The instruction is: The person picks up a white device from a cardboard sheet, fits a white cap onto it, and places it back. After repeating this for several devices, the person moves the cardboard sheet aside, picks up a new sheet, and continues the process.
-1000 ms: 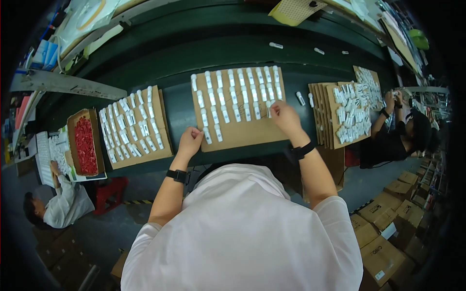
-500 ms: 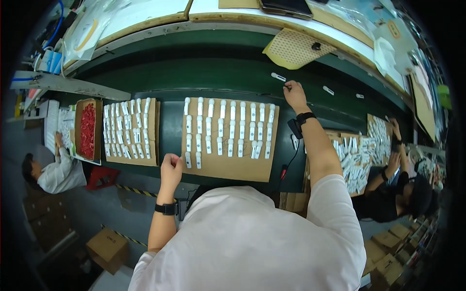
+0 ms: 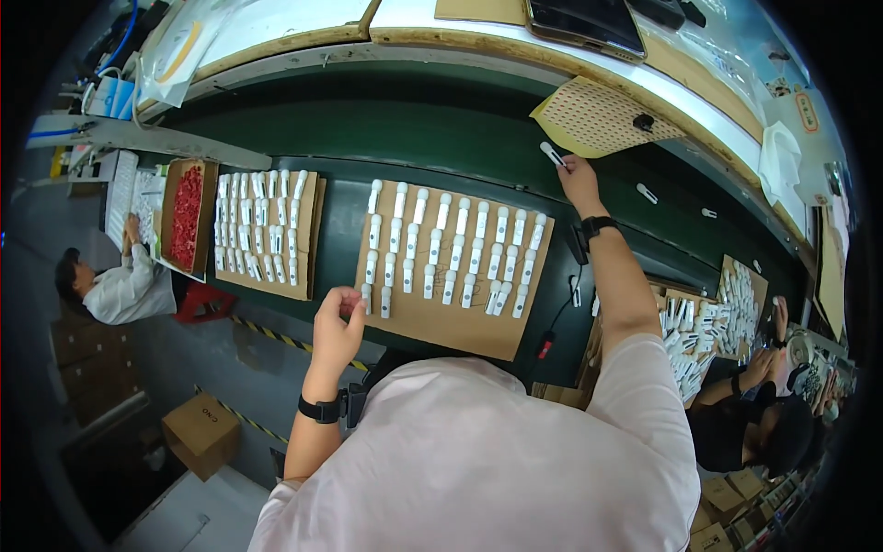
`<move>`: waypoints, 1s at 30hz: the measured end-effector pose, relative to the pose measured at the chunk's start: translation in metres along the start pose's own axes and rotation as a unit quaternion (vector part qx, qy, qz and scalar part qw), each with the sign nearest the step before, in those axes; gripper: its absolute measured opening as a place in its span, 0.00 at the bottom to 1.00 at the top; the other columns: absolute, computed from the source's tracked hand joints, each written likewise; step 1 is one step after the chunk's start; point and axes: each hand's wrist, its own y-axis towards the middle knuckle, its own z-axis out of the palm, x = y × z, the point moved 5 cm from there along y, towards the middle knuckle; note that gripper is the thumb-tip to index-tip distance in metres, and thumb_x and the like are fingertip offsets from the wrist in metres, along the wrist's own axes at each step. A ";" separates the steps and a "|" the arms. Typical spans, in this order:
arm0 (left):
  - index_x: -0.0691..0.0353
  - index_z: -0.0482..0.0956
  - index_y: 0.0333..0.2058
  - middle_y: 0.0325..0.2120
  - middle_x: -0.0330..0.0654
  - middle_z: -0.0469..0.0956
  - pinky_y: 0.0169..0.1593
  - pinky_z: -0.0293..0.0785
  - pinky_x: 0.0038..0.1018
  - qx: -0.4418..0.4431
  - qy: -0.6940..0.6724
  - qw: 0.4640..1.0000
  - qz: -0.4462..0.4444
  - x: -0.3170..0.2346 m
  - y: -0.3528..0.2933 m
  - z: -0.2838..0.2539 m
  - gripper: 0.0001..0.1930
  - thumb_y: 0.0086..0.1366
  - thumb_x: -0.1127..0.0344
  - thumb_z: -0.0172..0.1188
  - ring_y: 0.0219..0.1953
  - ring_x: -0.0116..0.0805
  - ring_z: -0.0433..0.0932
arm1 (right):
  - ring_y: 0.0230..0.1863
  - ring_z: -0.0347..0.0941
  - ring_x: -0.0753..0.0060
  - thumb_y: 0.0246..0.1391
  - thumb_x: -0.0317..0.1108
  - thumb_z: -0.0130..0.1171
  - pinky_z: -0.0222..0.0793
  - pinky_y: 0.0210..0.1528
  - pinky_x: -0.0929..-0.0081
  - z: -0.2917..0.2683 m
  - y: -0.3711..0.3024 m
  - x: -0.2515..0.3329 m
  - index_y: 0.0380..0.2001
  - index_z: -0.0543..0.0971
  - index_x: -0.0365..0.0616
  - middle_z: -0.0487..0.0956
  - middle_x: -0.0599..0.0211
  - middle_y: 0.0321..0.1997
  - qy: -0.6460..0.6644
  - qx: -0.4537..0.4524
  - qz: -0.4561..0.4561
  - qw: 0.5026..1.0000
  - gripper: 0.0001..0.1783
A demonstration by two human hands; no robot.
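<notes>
My right hand [image 3: 580, 181] reaches far out over the green belt and pinches a small white stick-shaped piece with a rounded end [image 3: 551, 153]. My left hand [image 3: 339, 322] is beside the lower left corner of a cardboard sheet [image 3: 441, 327]. Its fingers are loosely curled, with the thumb apart and nothing visible between them. The nearest white piece [image 3: 385, 302] stands among several rows of like pieces laid out on that sheet. Two more loose pieces lie farther right on the belt, one of them a white piece [image 3: 647, 193] with a dark mark.
On the left are another filled cardboard sheet [image 3: 308, 267] and a box of red parts [image 3: 188, 216]. A yellow dotted sheet [image 3: 598, 115] hangs from the shelf edge. Co-workers sit at both ends; a heap of white pieces [image 3: 690, 340] lies before the right one. A red-tipped cable [image 3: 546, 345] rests nearby.
My right hand has closed on a white piece from the belt and lifted its end. The fingers of my left hand have loosened. The whole view has shifted and tilted slightly.
</notes>
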 end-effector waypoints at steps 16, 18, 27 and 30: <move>0.64 0.78 0.44 0.35 0.44 0.79 0.42 0.73 0.27 0.192 -0.194 0.896 0.350 -0.133 -0.014 -0.024 0.19 0.52 0.75 0.67 0.35 0.34 0.78 | 0.35 0.72 0.69 0.49 0.20 0.62 0.68 0.39 0.76 -0.108 -0.300 0.285 0.41 0.77 0.35 0.78 0.60 0.38 0.258 0.026 -0.266 0.928 0.14; 0.63 0.78 0.43 0.35 0.44 0.79 0.41 0.73 0.27 0.201 -0.201 0.886 0.368 -0.131 -0.017 -0.036 0.18 0.51 0.75 0.68 0.35 0.34 0.78 | 0.35 0.72 0.68 0.48 0.20 0.62 0.68 0.40 0.76 -0.107 -0.313 0.303 0.41 0.77 0.34 0.78 0.60 0.38 0.256 0.021 -0.269 0.928 0.14; 0.63 0.80 0.38 0.32 0.43 0.79 0.39 0.73 0.27 0.208 -0.229 0.844 0.439 -0.115 -0.030 -0.075 0.15 0.49 0.77 0.68 0.33 0.36 0.78 | 0.38 0.73 0.66 0.48 0.20 0.62 0.68 0.42 0.75 -0.094 -0.351 0.351 0.40 0.77 0.35 0.78 0.58 0.38 0.235 0.002 -0.301 0.924 0.14; 0.63 0.80 0.38 0.31 0.43 0.78 0.40 0.72 0.28 0.198 -0.232 0.833 0.461 -0.111 -0.033 -0.084 0.16 0.48 0.78 0.68 0.33 0.36 0.78 | 0.39 0.73 0.67 0.48 0.20 0.62 0.68 0.43 0.75 -0.088 -0.358 0.359 0.40 0.77 0.35 0.78 0.59 0.38 0.254 0.005 -0.283 0.925 0.14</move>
